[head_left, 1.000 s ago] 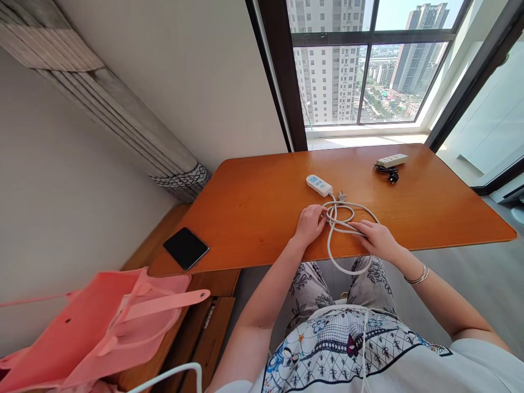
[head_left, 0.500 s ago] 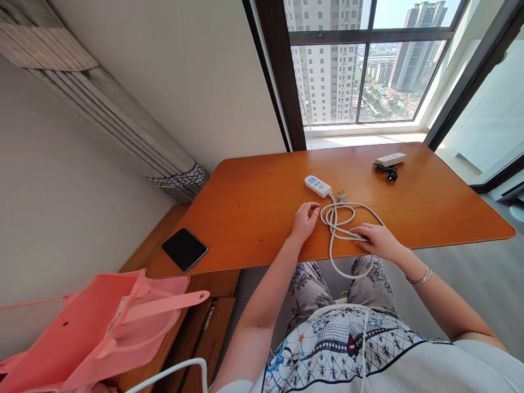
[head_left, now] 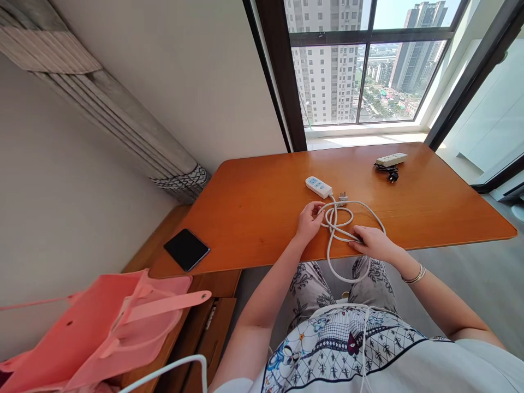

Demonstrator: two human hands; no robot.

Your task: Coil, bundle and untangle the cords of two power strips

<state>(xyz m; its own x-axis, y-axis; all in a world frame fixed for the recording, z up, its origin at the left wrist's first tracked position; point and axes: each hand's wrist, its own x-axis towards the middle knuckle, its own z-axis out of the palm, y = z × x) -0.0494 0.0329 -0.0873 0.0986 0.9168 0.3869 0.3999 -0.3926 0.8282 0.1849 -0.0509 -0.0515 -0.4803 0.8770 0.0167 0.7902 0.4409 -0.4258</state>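
Observation:
A white power strip [head_left: 319,187] lies near the middle of the wooden table, its white cable [head_left: 333,232] looped in loose coils that hang over the front edge. The plug [head_left: 343,197] rests just right of the strip. My left hand [head_left: 310,220] is at the left side of the coils, fingertips pinched on a loop of cable. At the coils' right side, my right hand [head_left: 371,240] has its thumb and fingers closed on the cable near the table's front edge.
A second power strip [head_left: 392,159] with a bundled black cord lies at the back right of the table [head_left: 254,207]. A black tablet [head_left: 186,249] is at the front left corner. A pink bag [head_left: 123,322] stands at lower left.
My left hand has moved slightly right and closed on a cable loop. My right hand has shifted a little left and gripped the cable; the hanging loop has moved slightly.

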